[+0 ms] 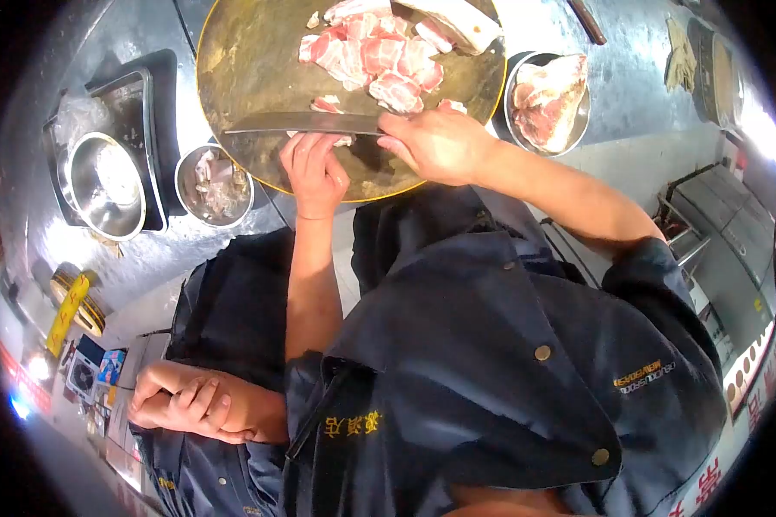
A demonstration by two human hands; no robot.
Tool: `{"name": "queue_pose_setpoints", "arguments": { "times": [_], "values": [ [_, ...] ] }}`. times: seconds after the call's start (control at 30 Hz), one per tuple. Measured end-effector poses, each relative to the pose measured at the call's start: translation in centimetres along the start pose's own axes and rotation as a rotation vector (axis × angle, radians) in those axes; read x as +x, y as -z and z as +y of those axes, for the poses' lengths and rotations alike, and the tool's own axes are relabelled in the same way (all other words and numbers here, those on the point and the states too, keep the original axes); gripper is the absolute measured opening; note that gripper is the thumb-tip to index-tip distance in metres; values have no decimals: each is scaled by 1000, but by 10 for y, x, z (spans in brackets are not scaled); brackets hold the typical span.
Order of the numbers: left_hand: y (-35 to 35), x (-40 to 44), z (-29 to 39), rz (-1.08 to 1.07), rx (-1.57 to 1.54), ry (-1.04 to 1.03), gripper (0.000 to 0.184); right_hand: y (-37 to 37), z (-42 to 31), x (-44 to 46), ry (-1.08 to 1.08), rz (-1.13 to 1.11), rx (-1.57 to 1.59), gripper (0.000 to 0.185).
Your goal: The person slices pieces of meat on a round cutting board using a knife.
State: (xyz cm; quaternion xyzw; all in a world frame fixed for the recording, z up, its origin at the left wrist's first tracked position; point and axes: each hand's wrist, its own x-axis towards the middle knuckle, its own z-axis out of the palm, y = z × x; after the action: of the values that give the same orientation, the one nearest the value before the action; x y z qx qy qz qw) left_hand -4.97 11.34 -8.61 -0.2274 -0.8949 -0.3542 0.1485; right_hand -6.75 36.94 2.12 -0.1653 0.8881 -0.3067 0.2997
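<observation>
My right hand (pixel 444 144) is closed around the handle end of a long knife (pixel 297 122). The blade lies level across the round chopping board (pixel 250 65), pointing left. Against the near side of the blade is my left hand (pixel 316 171), its fingers curled and pressed together; pale scraps (pixel 343 140) show by the fingertips, and what they hold is hidden. Beyond the knife, cut pink meat pieces (pixel 382 55) lie in a heap. A larger pale slab (pixel 457 24) rests at the board's far right.
Right of the board, a metal bowl (pixel 510 121) holds a big meat piece (pixel 550 99). To the left are a bowl (pixel 184 207) of scraps (pixel 218 188) and a shiny bowl (pixel 105 194) on a dark tray (pixel 165 129). At lower left, another person's hands (pixel 203 403) are folded together.
</observation>
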Motion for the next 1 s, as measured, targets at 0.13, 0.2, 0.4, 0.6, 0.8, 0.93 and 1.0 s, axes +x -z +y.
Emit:
{"name": "queue_pose_setpoints", "arguments": {
  "times": [0.13, 0.2, 0.4, 0.6, 0.8, 0.93, 1.0],
  "values": [
    [2, 0, 0, -31, -24, 14, 36, 19, 6, -16, -24, -2, -31, 29],
    [-1, -5, -3, -11, 15, 0, 27, 45, -6, -45, -52, -26, -32, 29],
    [-2, -7, -9, -34, 48, -32, 27, 65, -19, -86, -96, -3, 37, 30],
    [0, -3, -2, -33, 1, -9, 27, -2, 7, -15, 8, 75, 56, 34],
    [18, 11, 15, -123, 104, -16, 36, -5, 2, -16, -71, 2, 92, 30],
    [34, 44, 17, -281, 83, 38, 41, 8, 28, -35, -35, 193, 169, 30],
    [37, 53, 5, -428, -50, 226, 42, 13, 25, -43, -131, 180, 157, 30]
  ]
}}
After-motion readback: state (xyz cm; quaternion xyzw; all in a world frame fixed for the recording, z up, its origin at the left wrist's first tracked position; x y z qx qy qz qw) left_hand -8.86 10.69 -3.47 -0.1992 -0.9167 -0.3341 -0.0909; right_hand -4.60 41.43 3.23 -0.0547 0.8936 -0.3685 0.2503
